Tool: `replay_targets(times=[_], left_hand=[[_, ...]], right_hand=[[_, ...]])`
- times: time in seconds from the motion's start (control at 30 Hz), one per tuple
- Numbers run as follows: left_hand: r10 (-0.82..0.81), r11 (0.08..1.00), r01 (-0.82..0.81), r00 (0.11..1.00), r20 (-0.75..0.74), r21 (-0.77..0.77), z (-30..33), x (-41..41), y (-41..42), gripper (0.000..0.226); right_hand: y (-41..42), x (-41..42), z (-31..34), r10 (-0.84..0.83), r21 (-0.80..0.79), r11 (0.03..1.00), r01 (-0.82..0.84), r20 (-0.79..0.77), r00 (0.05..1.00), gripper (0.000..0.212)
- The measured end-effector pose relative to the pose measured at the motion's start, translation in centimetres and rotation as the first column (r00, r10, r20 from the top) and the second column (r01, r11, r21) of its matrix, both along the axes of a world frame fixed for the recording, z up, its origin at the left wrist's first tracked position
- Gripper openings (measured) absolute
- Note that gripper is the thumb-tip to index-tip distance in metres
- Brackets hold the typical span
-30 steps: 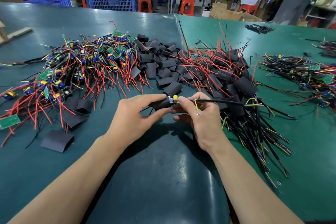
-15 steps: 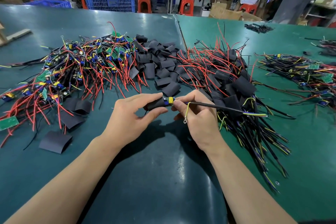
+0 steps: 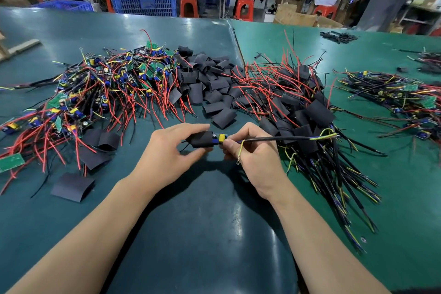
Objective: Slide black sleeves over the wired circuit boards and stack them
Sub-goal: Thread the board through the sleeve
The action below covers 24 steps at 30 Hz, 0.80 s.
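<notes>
My left hand (image 3: 167, 153) grips a black sleeve (image 3: 201, 139) that covers most of a wired circuit board; only the board's yellow and blue end (image 3: 220, 138) sticks out on the right. My right hand (image 3: 253, 155) pinches that exposed end and its black cable (image 3: 274, 138), which runs right over the table. A yellow-green wire with a ring lug hangs over my right fingers. Bare boards with red wires lie heaped (image 3: 100, 93) at the left, loose black sleeves (image 3: 210, 83) in the middle, sleeved boards in a stack (image 3: 300, 112) at the right.
The green table (image 3: 202, 234) carries another pile of wired boards (image 3: 405, 98) at the far right. Flat sleeves (image 3: 72, 186) lie near my left forearm. Behind the table, people sit on red stools beside blue crates (image 3: 143, 0).
The sleeve has slid further right over the board, leaving less of the yellow end showing. Both hands have stayed close together above the table.
</notes>
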<state>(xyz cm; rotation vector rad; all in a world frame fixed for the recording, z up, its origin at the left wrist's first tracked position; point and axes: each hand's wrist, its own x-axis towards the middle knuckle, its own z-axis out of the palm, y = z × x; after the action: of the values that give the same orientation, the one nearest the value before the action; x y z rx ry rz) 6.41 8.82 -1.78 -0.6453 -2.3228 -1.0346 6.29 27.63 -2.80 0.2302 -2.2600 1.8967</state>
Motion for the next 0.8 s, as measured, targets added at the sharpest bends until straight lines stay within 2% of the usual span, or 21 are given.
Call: replay_targets(times=[0.13, 0.27, 0.47, 0.67, 0.8], left_hand=[[-0.04, 0.998, 0.038, 0.999, -0.034, -0.048, -0.02, 0.0, 0.18, 0.04], [-0.091, 0.994, 0.09, 0.996, -0.013, -0.07, 0.12, 0.18, 0.21, 0.04], [-0.118, 0.992, 0.119, 0.993, 0.025, -0.039, 0.37, 0.24, 0.31, 0.042], [-0.172, 0.981, 0.172, 0.985, 0.011, -0.089, 0.25, 0.33, 0.66, 0.046], [-0.197, 0.979, 0.2, 0.978, 0.07, -0.038, 0.23, 0.3, 0.72, 0.055]], right_hand=[[0.0, -0.05, -0.27, -0.019, 0.102, 0.994, 0.024, -0.053, 0.998, 0.018], [0.08, -0.02, -0.25, 0.033, 0.085, 0.996, -0.028, -0.054, 0.998, 0.02], [0.08, 0.11, 0.17, 0.061, 0.008, 0.998, -0.06, -0.067, 0.996, 0.008], [0.07, 0.19, 0.13, 0.086, 0.04, 0.996, -0.084, -0.043, 0.995, 0.01], [-0.23, 0.28, 0.17, 0.082, 0.034, 0.996, -0.08, -0.045, 0.996, 0.019]])
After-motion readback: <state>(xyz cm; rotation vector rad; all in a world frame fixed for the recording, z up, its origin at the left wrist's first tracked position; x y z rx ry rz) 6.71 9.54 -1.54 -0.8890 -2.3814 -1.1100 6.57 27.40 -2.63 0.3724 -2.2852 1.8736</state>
